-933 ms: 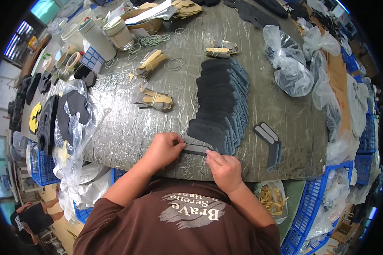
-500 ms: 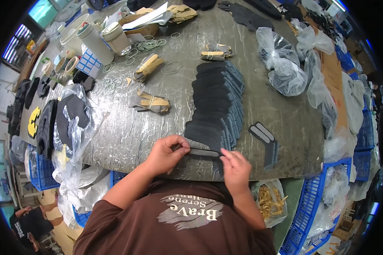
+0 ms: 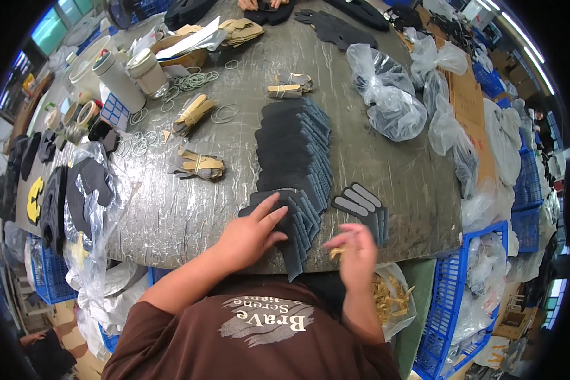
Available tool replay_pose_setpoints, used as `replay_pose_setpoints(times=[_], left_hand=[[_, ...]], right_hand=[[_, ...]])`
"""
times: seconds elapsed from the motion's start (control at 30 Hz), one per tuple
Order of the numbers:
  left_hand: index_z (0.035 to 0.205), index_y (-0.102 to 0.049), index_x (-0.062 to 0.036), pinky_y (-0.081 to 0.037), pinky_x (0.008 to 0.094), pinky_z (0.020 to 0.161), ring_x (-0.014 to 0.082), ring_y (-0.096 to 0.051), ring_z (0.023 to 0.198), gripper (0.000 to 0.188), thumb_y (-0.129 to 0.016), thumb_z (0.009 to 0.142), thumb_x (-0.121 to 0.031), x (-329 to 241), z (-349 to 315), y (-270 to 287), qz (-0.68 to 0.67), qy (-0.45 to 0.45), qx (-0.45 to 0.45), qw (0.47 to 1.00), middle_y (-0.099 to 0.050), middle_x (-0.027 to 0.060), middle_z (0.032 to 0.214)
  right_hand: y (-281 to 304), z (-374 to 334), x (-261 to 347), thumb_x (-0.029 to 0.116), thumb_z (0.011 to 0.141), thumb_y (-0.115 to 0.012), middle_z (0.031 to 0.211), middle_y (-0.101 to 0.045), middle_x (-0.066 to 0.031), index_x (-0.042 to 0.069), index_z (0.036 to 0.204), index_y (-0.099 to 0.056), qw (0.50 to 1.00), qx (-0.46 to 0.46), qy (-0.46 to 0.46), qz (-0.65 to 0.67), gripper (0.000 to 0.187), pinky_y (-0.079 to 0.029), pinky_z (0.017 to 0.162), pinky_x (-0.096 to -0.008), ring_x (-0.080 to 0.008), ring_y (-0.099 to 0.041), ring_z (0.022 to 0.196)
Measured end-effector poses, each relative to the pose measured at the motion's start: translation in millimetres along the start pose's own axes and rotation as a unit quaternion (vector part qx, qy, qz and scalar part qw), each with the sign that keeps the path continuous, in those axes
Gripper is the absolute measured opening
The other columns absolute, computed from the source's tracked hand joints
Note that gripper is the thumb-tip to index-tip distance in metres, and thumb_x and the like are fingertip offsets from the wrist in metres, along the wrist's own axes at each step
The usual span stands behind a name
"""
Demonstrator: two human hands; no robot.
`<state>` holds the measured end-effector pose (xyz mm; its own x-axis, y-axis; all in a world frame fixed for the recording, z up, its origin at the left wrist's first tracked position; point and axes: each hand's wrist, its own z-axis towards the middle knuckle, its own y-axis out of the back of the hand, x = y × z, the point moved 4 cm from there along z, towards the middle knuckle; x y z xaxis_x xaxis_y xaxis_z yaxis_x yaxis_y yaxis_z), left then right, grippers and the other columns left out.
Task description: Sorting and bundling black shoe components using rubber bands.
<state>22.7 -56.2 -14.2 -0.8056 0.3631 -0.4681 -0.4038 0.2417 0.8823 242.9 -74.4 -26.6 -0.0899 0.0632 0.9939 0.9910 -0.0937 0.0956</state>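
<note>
- Row of dark pieces [image 3: 291,149], overlapped like shingles, black on one side and blue-grey on the other: near end under your left fingers, the rest running away beyond them.
- Left fingers [image 3: 265,206]: spread apart, laid over that near end.
- Right fingers [image 3: 351,238]: blurred, just right of the row; they appear pinched on a tan scrap [image 3: 337,253].
- Handling, by judgement: pieces light, thin and soft with some spring; unlikely to break, but apt to slide over one another. Best hold: the free grey tail, nearer you than your left fingers, with a flat hand steadying the overlap. The scrap looks weightless; pinch its edge.
- Smaller fan of pieces [image 3: 361,200], pale strips on top: just beyond your right fingers.
- Bag of tan scraps [image 3: 392,301]: below your right fingers, past the counter's edge.
- Banded bundles [image 3: 199,166]: two left of and beyond your left fingers, a third past the row's far end.
- Counter [image 3: 183,225]: grey, glossy, wrinkled.
- Clear plastic bags [image 3: 396,114]: far right of your fingers, beside cardboard [image 3: 472,136].
- Blue crate [image 3: 453,310]: right of your right fingers, off the counter.
- Co-worker's hands [image 3: 259,5]: at the far edge, well beyond your fingers.
</note>
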Motion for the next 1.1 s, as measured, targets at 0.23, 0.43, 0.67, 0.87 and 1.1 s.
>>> replay_pose_setpoints(times=[0.23,0.43,0.67,0.87,1.1], left_hand=[[0.137,-0.033,-0.0059,-0.051,0.0379,0.056,0.0313,-0.06,0.073,0.083,-0.059,0.076,-0.054,-27,-19,12,-0.113,-0.149,-0.097,0.978,-0.049,0.0161,0.108],[0.136,-0.034,-0.0051,-0.051,0.0362,0.06,0.0295,-0.058,0.075,0.081,-0.058,0.077,-0.054,-21,-28,7,-0.167,-0.142,-0.079,0.972,-0.049,0.0154,0.105],[0.106,-0.061,-0.0032,-0.047,0.0328,0.072,0.0226,-0.057,0.088,0.025,-0.065,0.082,-0.008,-8,-25,22,-0.377,-0.133,-0.101,0.911,-0.054,0.0107,0.098],[0.085,-0.064,-0.0021,-0.047,0.0275,0.063,0.016,-0.06,0.071,0.01,-0.07,0.077,-0.002,9,-33,29,-0.34,-0.142,-0.147,0.918,-0.06,0.0031,0.076],[0.081,-0.063,-0.0037,-0.036,0.0178,0.043,0.0046,-0.051,0.053,0.007,-0.067,0.083,-0.009,67,-43,6,-0.581,0.298,-0.096,0.752,-0.058,-0.0017,0.066]], right_hand=[[-79,-18,13,0.007,0.088,-0.059,0.077,-0.065,-0.0074,-0.004,0.093,-0.063,0.966,0.244,-0.04,0.072,0.012,-0.047,0.057,-0.0237,-0.0065,-0.058,0.067],[-86,-23,7,0.006,0.087,-0.061,0.076,-0.065,-0.0055,-0.002,0.089,-0.065,0.943,0.283,-0.12,0.13,0.009,-0.045,0.055,-0.0208,-0.0061,-0.057,0.064],[-88,-23,1,0.005,0.091,-0.043,0.066,-0.045,0.0045,0.007,0.086,-0.047,0.889,0.26,-0.199,0.321,0.007,-0.029,0.044,-0.0171,-0.0016,-0.036,0.051],[-71,-3,11,0.003,0.089,-0.036,0.068,-0.045,-0.0026,0.008,0.081,-0.044,0.888,0.07,-0.187,0.413,0.012,-0.03,0.043,-0.0198,-0.0082,-0.039,0.052],[-60,-17,22,0.011,0.076,-0.07,0.064,-0.047,-0.0019,0.008,0.09,-0.062,0.891,0.099,0.342,-0.282,0.016,-0.044,0.047,-0.0322,-0.018,-0.055,0.054]])
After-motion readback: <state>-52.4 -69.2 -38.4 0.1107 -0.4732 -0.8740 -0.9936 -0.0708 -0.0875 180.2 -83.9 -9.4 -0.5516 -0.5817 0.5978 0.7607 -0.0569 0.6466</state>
